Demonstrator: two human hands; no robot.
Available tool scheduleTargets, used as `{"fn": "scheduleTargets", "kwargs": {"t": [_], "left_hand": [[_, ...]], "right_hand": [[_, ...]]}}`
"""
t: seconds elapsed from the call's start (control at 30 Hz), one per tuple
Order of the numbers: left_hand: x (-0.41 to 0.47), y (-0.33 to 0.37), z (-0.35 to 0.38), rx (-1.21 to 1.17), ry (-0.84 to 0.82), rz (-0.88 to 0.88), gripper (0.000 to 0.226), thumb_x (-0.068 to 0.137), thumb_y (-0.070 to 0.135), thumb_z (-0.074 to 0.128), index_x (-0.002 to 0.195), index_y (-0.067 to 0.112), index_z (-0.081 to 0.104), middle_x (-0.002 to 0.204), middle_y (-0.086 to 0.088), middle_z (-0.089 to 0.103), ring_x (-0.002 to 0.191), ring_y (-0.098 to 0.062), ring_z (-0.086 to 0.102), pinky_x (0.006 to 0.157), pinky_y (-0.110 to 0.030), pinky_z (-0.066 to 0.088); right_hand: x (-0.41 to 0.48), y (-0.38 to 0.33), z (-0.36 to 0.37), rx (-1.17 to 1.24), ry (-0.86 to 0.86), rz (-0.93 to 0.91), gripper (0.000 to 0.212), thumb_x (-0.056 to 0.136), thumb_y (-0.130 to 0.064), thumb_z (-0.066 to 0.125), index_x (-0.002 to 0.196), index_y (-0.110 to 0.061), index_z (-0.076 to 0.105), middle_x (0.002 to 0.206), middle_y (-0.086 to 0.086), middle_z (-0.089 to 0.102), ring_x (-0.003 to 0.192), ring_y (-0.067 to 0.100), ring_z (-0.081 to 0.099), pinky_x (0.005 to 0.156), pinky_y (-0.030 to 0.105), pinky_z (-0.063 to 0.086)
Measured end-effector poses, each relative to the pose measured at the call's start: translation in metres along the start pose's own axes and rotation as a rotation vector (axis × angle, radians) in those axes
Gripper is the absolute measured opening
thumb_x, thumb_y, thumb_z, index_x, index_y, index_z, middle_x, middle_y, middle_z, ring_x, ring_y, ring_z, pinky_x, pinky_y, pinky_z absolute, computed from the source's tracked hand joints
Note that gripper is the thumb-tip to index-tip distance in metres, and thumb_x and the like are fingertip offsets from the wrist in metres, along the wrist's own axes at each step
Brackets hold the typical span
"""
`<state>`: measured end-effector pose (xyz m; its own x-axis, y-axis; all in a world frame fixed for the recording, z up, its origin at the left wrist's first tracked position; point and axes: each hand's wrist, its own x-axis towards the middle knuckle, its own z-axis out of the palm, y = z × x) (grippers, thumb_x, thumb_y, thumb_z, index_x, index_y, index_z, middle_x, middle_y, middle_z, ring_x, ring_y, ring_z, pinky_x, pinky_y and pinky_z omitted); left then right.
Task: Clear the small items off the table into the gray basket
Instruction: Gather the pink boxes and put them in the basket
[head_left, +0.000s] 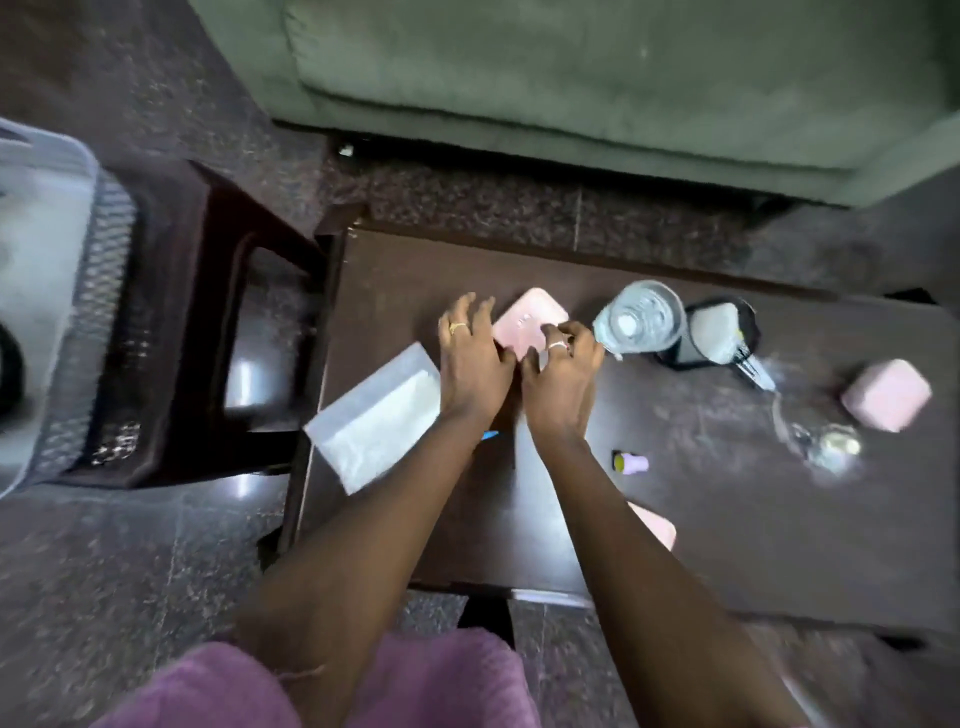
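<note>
Meeting over the bench (675, 519), left hand (475, 358) rests spread on a pink case (530, 317), right hand (558, 379) pinches it — gray basket (52, 260) well left of both.

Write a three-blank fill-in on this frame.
The left hand and right hand both touch the flat pink rectangular case on the dark wooden ___.
The gray mesh plastic basket stands on a dark stool, ___ of the table.
The pink square box lies near the table's ___ end.
Missing: table, left, right.
</note>
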<state>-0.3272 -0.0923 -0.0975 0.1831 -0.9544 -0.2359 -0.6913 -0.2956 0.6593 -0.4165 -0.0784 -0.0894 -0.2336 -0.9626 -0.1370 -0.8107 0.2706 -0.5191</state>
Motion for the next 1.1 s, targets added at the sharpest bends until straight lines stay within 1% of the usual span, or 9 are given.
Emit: {"fn": "scheduleTargets", "kwargs": {"t": [0.1, 0.23, 0.37, 0.53, 0.67, 0.77, 0.87, 1.0, 1.1], "left_hand": [[0.000, 0.007, 0.032, 0.210, -0.112, 0.003, 0.077, 0.077, 0.032, 0.068, 0.140, 0.008, 0.030, 0.149, -0.016, 0.029, 0.139, -0.030, 0.024, 0.117, -0.036, 0.013], [0.008, 0.008, 0.054, 0.361, -0.151, -0.014, 0.091, 0.076, 0.042, 0.069, 0.145, 0.010, 0.020, 0.152, -0.014, 0.026, 0.141, -0.030, 0.022, 0.118, -0.040, 0.017], [0.013, 0.010, 0.062, 0.387, -0.146, -0.025, 0.088, 0.078, 0.037, 0.067, 0.146, 0.011, 0.017, 0.151, -0.017, 0.027, 0.138, -0.032, 0.026, 0.116, -0.041, 0.023], [0.013, 0.014, 0.064, 0.330, -0.091, -0.060, 0.082, 0.076, 0.023, 0.069, 0.144, 0.013, 0.025, 0.136, -0.020, 0.041, 0.121, -0.036, 0.043, 0.104, -0.041, 0.038], [0.017, 0.013, 0.061, 0.327, -0.119, -0.078, 0.086, 0.074, 0.023, 0.072, 0.144, 0.015, 0.024, 0.133, -0.020, 0.043, 0.116, -0.037, 0.045, 0.100, -0.041, 0.041], [0.022, 0.012, 0.058, 0.374, -0.168, -0.083, 0.089, 0.074, 0.026, 0.071, 0.145, 0.011, 0.020, 0.130, -0.022, 0.046, 0.116, -0.035, 0.045, 0.101, -0.038, 0.037], [0.027, 0.013, 0.053, 0.402, -0.222, -0.063, 0.085, 0.074, 0.027, 0.071, 0.141, 0.003, 0.025, 0.127, -0.023, 0.049, 0.117, -0.034, 0.046, 0.103, -0.037, 0.033], [0.032, 0.008, 0.036, 0.298, -0.225, -0.063, 0.074, 0.072, 0.024, 0.073, 0.133, 0.005, 0.035, 0.127, -0.021, 0.049, 0.117, -0.034, 0.046, 0.101, -0.035, 0.035], [0.034, 0.002, 0.019, 0.247, -0.189, -0.050, 0.074, 0.071, 0.023, 0.074, 0.132, 0.006, 0.036, 0.125, -0.021, 0.050, 0.116, -0.034, 0.047, 0.101, -0.034, 0.035]], "right_hand": [[-0.022, 0.055, -0.022, -0.046, -0.047, 0.059, 0.032, 0.080, -0.015, 0.063, 0.109, -0.003, 0.064, 0.121, 0.021, 0.053, 0.112, 0.040, 0.045, 0.094, 0.047, 0.044], [-0.061, 0.120, -0.042, -0.177, -0.280, 0.071, 0.055, 0.078, -0.036, 0.067, 0.125, -0.012, 0.054, 0.131, 0.015, 0.045, 0.119, 0.036, 0.040, 0.100, 0.045, 0.037], [-0.095, 0.163, -0.054, -0.310, -0.444, 0.052, 0.074, 0.074, -0.057, 0.061, 0.135, -0.020, 0.044, 0.137, 0.010, 0.042, 0.125, 0.031, 0.036, 0.101, 0.042, 0.032], [-0.115, 0.190, -0.057, -0.451, -0.592, -0.049, 0.085, 0.069, -0.068, 0.054, 0.140, -0.026, 0.032, 0.143, 0.002, 0.036, 0.128, 0.026, 0.032, 0.100, 0.043, 0.029], [-0.115, 0.189, -0.051, -0.478, -0.646, -0.062, 0.092, 0.065, -0.063, 0.061, 0.142, -0.028, 0.025, 0.145, 0.003, 0.031, 0.130, 0.027, 0.030, 0.100, 0.047, 0.028], [-0.108, 0.180, -0.046, -0.510, -0.671, -0.056, 0.090, 0.066, -0.052, 0.063, 0.142, -0.028, 0.023, 0.139, 0.008, 0.035, 0.124, 0.030, 0.034, 0.097, 0.048, 0.032], [-0.100, 0.165, -0.038, -0.501, -0.634, -0.102, 0.080, 0.070, -0.049, 0.060, 0.140, -0.024, 0.031, 0.133, 0.010, 0.041, 0.118, 0.033, 0.040, 0.093, 0.047, 0.036], [-0.083, 0.132, -0.022, -0.436, -0.585, -0.093, 0.075, 0.068, -0.045, 0.065, 0.134, -0.019, 0.040, 0.126, 0.010, 0.045, 0.115, 0.034, 0.043, 0.094, 0.047, 0.037], [-0.069, 0.103, -0.010, -0.406, -0.549, -0.126, 0.058, 0.067, -0.039, 0.067, 0.119, -0.017, 0.053, 0.119, 0.013, 0.048, 0.108, 0.035, 0.044, 0.089, 0.044, 0.040]]}}
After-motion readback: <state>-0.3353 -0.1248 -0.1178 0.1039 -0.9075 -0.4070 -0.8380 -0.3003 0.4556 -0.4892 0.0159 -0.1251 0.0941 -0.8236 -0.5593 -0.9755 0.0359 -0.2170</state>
